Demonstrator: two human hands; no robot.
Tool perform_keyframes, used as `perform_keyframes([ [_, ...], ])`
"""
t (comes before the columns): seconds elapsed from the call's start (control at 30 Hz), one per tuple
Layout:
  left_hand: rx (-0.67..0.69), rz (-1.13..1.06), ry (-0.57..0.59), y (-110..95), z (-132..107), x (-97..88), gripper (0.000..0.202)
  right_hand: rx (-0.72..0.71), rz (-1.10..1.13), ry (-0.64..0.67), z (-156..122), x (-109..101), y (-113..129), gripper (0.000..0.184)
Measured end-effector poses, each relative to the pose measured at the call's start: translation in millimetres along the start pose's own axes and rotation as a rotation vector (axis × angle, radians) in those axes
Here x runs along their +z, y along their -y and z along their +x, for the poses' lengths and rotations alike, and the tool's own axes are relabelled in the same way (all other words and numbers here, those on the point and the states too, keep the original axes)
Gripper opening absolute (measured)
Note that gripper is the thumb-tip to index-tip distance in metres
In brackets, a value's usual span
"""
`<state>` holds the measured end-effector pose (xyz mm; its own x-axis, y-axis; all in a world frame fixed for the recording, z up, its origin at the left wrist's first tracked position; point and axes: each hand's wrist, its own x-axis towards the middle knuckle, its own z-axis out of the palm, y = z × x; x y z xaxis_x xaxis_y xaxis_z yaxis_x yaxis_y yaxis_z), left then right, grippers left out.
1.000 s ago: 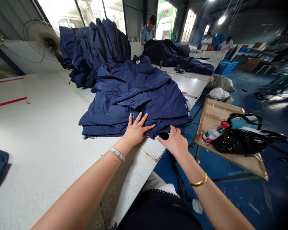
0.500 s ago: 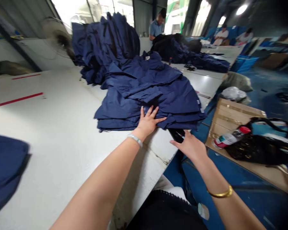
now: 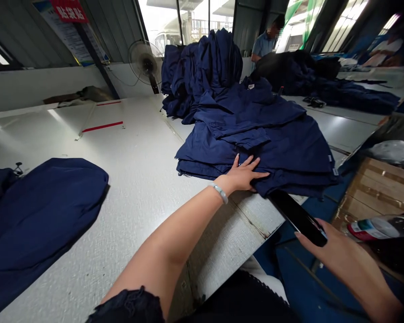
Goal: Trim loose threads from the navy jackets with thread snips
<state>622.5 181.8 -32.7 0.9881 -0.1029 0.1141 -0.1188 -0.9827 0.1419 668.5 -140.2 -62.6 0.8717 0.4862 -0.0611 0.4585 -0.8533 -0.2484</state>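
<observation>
A stack of navy blue garments (image 3: 289, 139) lies near the corner of the white table. My left hand (image 3: 244, 176) rests on the stack's front edge, fingers spread and open. To its right, my right hand (image 3: 333, 244) is closed around the near end of a smartphone (image 3: 298, 217) with a glossy black face. The phone's far end meets the underside of the garments, partly covered by the cloth. It juts out past the table edge.
A taller heap of navy garments (image 3: 202, 67) stands behind, beside a fan (image 3: 144, 63). More navy cloth (image 3: 54, 202) lies on the table (image 3: 138, 215) at left. At right are a cardboard box (image 3: 373, 188) and a plastic bottle (image 3: 373, 228). A co-worker (image 3: 265, 42) stands at the back.
My right hand has drawn the smartphone out toward me and to the right, so more of it shows. My left hand stays on the garments. The view has turned left.
</observation>
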Motion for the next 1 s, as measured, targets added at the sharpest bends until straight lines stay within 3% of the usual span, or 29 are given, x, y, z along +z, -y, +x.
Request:
perform_keyframes([
  [0.07, -0.007, -0.082, 0.004, -2, -22, -7.5, 0.076, -0.014, 0.007, 0.061, -16, -2, 12, 0.085],
  [0.27, -0.283, -0.149, -0.091, -14, -116, -9.0, 0.051, -0.184, -0.036, 0.117, -43, 2, 71, 0.085],
  [0.37, -0.37, -0.143, -0.064, -23, -151, -0.5, 0.058, -0.232, -0.082, 0.137, -41, 11, 91, 0.09],
  [0.43, -0.409, -0.14, -0.036, -31, -163, 6.9, 0.077, -0.243, -0.111, 0.137, -37, 12, 96, 0.098],
  [0.53, -0.472, -0.127, -0.007, -46, -164, 16.8, 0.107, -0.27, -0.121, 0.145, -29, 5, 95, 0.1],
  [0.67, -0.504, -0.127, 0.029, -70, -150, 22.9, 0.13, -0.278, 0.032, 0.117, -8, -5, 90, 0.076],
  [0.8, -0.516, -0.143, 0.015, -86, -135, 25.9, 0.129, -0.299, 0.278, 0.169, 26, 3, 95, 0.045],
  [1.0, -0.53, -0.185, 0.003, -87, -126, 27.1, 0.125, -0.443, 0.498, 0.299, 56, 18, 97, 0.035],
])
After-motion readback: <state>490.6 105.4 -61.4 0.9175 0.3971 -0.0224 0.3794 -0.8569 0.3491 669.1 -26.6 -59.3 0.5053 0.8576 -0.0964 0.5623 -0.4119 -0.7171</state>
